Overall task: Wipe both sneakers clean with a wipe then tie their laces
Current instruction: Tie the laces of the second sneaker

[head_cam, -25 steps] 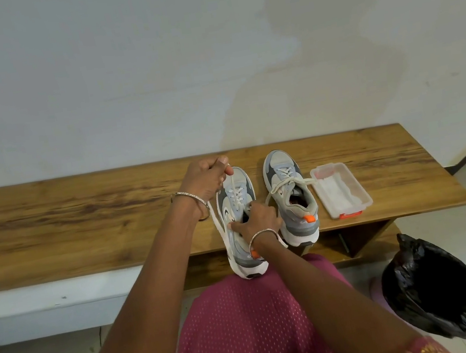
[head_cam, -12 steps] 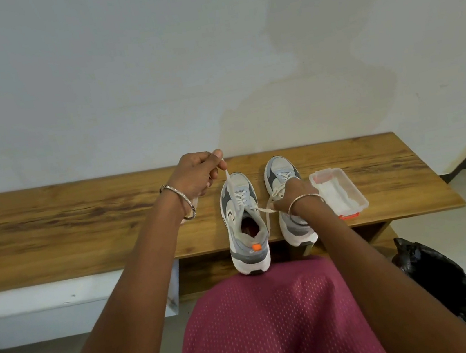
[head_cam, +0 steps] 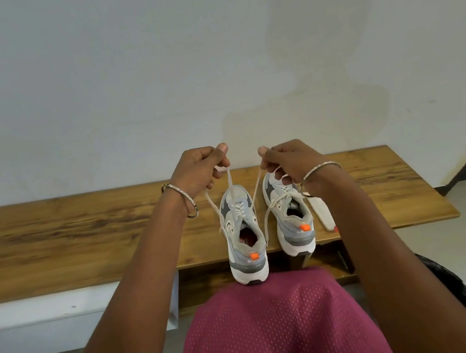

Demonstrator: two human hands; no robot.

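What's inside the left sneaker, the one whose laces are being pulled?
The left sneaker opening shows only a reddish insole; nothing else. Toward the toe, the tongue and laces hide it.

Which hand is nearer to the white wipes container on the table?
Right. The right hand holds a lace end above the right sneaker, beside the wipes container. The left hand is beyond both sneakers from it.

The right forearm hides most of the wipes box [head_cam: 321,214], at 3 o'clock from the right sneaker [head_cam: 292,222], and much of the black bag [head_cam: 459,302] at 4 o'clock. The lace [head_cam: 231,181] ends vanish inside both fists. The lap covers the left sneaker's [head_cam: 245,241] heel sole.
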